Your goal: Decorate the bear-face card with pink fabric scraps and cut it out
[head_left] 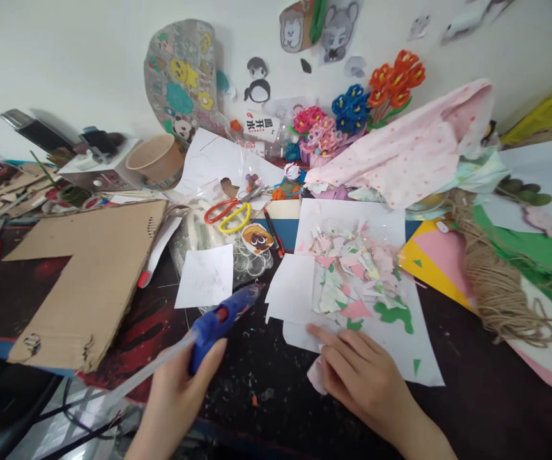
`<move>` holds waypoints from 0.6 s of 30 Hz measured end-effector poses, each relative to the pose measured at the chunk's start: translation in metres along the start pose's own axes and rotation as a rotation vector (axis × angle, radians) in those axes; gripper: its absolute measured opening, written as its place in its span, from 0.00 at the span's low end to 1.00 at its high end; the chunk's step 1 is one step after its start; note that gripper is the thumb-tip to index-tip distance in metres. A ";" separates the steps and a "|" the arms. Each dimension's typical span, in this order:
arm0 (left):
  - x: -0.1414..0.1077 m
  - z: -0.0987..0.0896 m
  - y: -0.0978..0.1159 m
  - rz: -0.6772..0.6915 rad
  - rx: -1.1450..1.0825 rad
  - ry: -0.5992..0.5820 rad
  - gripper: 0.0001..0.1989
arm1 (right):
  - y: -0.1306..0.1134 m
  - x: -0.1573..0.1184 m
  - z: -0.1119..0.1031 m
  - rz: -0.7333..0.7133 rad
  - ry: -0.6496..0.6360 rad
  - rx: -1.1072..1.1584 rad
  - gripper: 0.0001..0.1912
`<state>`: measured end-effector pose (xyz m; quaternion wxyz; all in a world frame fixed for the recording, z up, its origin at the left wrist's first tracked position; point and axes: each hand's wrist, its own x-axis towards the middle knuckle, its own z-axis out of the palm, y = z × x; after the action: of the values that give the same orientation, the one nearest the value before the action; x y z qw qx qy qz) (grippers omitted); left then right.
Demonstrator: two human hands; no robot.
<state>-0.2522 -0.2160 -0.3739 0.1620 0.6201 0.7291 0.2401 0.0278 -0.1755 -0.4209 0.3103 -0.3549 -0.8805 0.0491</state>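
A blue hot glue gun (216,322) is in my left hand (184,380); its nozzle points up and right, and a long translucent glue stick runs out of its back. My right hand (365,380) has its index finger stretched over the lower edge of white paper pieces (295,291), while the other fingers curl around a small pale pink piece (317,375). Beyond this hand, pink, green and white paper scraps (347,271) lie on a white sheet (424,358). A small white square of paper (204,278) lies beyond the glue gun.
Cut cardboard (103,268) lies at left. Red and yellow scissors (228,214) rest on a plastic bag at the middle back. Jute twine (506,281) lies on coloured paper at right. Behind stand a paper bowl (155,160), craft flowers (352,108) and a pink cloth (410,156).
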 end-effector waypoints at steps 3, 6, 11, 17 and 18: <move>-0.016 -0.014 -0.028 0.008 0.062 0.145 0.16 | 0.000 -0.003 -0.004 0.021 -0.001 0.097 0.07; -0.008 -0.015 -0.041 0.085 0.224 0.184 0.20 | -0.001 -0.006 -0.009 0.051 0.058 0.169 0.07; 0.021 0.001 -0.045 0.295 0.501 0.161 0.22 | -0.006 -0.008 -0.030 0.234 0.176 0.244 0.06; 0.008 0.002 -0.036 0.211 0.632 0.255 0.25 | -0.002 0.011 -0.068 0.497 0.215 0.461 0.04; 0.003 0.002 -0.028 0.218 0.590 0.306 0.25 | -0.002 0.018 -0.072 0.537 0.179 0.496 0.05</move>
<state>-0.2750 -0.2164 -0.3908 -0.1618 0.6714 0.7124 0.1251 0.0587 -0.1744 -0.3530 0.4386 -0.4903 -0.6867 0.3093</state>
